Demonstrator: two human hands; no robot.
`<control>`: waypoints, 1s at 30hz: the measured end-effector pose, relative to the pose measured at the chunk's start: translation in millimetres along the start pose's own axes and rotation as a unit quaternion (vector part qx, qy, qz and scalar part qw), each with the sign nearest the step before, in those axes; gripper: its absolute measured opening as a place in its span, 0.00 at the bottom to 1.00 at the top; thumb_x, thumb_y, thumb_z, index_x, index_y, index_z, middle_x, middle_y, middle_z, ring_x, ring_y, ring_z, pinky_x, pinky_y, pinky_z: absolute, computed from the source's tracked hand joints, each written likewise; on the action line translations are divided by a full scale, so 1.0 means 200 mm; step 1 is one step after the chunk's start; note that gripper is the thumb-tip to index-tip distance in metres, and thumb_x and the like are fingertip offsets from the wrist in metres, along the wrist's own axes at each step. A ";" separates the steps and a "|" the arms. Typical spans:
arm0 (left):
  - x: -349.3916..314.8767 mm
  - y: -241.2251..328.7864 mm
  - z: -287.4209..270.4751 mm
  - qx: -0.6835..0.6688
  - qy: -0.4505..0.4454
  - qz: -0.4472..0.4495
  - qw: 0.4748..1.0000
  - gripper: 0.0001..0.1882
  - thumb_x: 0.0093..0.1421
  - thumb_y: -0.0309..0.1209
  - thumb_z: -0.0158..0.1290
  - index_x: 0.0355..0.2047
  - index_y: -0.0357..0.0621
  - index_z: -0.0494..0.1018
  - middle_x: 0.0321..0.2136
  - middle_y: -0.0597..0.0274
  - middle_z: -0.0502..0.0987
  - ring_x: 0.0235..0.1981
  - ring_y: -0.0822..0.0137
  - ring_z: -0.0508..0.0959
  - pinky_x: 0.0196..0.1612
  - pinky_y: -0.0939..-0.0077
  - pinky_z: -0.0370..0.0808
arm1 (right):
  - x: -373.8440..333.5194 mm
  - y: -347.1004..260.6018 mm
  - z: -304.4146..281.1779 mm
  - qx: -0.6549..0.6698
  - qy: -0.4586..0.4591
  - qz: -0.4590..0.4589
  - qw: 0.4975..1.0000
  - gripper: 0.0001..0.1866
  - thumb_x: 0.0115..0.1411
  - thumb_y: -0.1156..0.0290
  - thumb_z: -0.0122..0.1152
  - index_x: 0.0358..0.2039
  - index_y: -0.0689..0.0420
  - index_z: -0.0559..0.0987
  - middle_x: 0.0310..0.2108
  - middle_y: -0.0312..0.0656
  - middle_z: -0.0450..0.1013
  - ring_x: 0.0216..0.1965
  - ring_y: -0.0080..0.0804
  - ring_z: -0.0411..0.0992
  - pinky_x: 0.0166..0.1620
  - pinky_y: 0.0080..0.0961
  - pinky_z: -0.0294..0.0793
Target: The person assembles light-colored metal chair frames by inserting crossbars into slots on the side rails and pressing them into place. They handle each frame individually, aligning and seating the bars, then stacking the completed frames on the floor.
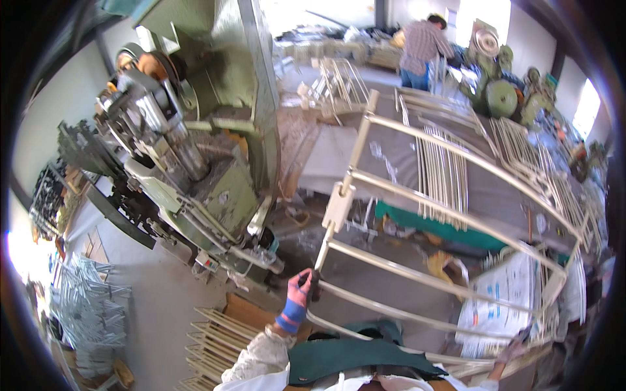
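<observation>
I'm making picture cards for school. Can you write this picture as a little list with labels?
Left hand: gloved, closed round the left side of a cream tubular frame
Right hand: at the frame's lower right, grip unclear
Left of frame: green industrial machine
Far left: pile of silvery pieces
Background: person in checked shirt, standing

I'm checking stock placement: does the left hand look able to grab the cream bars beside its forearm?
Probably not without letting go: the left hand is closed on the cream tubular frame, though the cream bars look largely uncovered.
</observation>
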State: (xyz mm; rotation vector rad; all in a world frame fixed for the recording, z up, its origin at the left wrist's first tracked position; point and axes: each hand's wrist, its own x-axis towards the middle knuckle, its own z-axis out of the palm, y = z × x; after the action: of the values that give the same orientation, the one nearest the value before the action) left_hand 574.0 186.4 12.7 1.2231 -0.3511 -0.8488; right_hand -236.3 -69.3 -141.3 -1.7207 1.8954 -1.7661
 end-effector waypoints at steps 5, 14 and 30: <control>-0.08 0.00 0.34 -0.002 0.192 0.197 0.961 0.11 0.57 0.36 0.53 0.35 0.43 0.71 0.24 0.68 0.74 0.24 0.77 0.73 0.22 0.85 0.67 | 0.33 -0.15 0.84 0.131 -0.022 0.077 0.988 0.25 0.56 0.67 0.51 0.52 0.66 0.64 0.49 0.45 0.65 0.48 0.33 0.64 0.49 0.29 0.64; -0.98 -0.38 0.34 -0.103 0.666 0.387 0.630 0.12 0.60 0.41 0.46 0.36 0.48 0.70 0.23 0.68 0.71 0.16 0.79 0.65 0.14 0.88 0.59 | 0.54 -1.40 2.58 0.368 -0.317 -0.114 0.867 0.27 0.58 0.61 0.47 0.54 0.64 0.62 0.51 0.49 0.63 0.49 0.40 0.63 0.53 0.35 0.62; -2.34 -1.40 1.36 -0.158 0.980 0.024 0.115 0.19 0.53 0.47 0.52 0.35 0.44 0.74 0.20 0.64 0.72 0.16 0.70 0.67 0.16 0.78 0.63 | -1.31 -3.11 1.39 0.315 -0.792 -0.511 0.114 0.14 0.53 0.60 0.49 0.31 0.58 0.73 0.22 0.52 0.72 0.27 0.49 0.72 0.33 0.41 0.70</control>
State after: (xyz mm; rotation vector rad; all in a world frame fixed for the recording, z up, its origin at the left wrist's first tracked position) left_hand -15.8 319.1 -62.6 0.8410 1.9219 1.2795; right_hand 453.9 84.6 41.2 -2.1026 -1.0377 0.4436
